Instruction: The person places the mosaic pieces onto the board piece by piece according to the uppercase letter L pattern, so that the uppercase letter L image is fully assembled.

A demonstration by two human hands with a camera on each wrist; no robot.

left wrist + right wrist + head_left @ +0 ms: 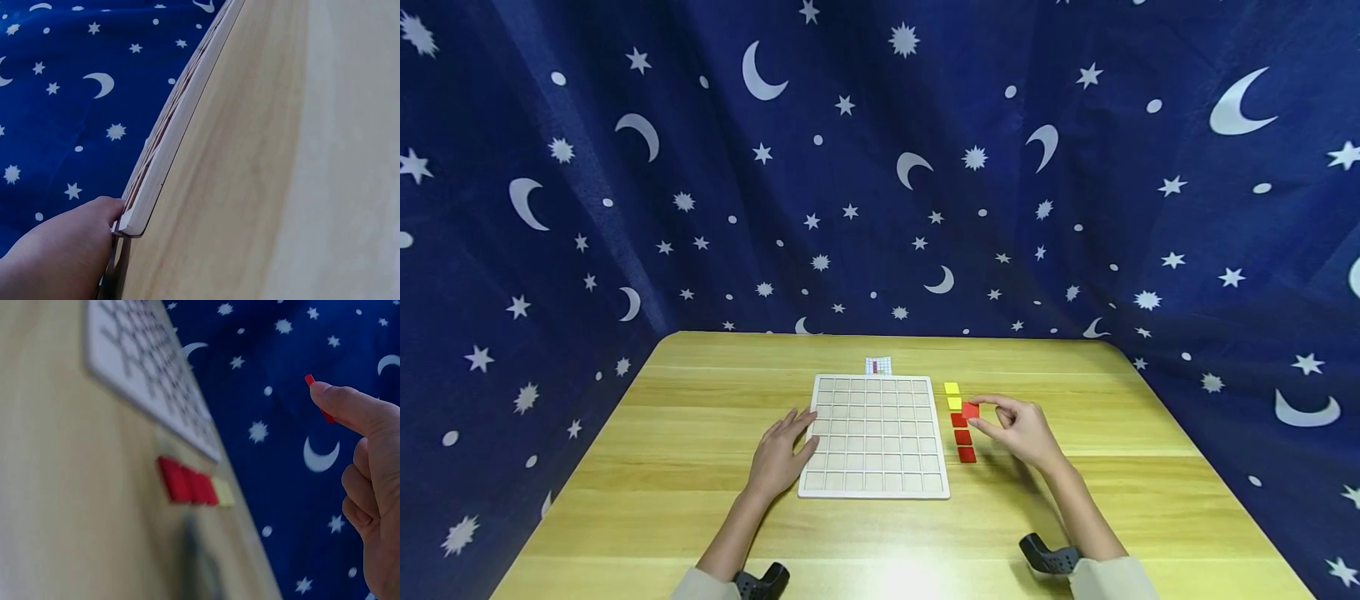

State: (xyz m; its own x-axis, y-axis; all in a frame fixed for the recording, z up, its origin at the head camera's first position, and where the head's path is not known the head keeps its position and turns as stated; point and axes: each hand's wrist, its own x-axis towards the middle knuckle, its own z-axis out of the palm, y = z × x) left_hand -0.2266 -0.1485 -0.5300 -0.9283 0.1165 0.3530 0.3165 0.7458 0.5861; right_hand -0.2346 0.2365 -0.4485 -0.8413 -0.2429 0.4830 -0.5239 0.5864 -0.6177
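A white grid board (880, 422) with rows of square recesses lies on the table in the head view. My left hand (778, 454) rests at the board's left edge, fingers extended, thumb over the rim. The left wrist view shows the thumb (111, 207) at a corner of the board (169, 128). My right hand (1021, 429) pinches a red square tile (971, 410) between thumb and index finger, held above the table in the right wrist view. Under and beside it, several red tiles (962, 437) and two yellow tiles (952, 388) stand in a column right of the board.
A small printed card (877, 366) with a coloured grid lies just behind the board's far edge. The wooden table (700, 400) ends at a dark blue curtain (865, 167) with moons and stars. Each wrist wears a black camera mount (1048, 557).
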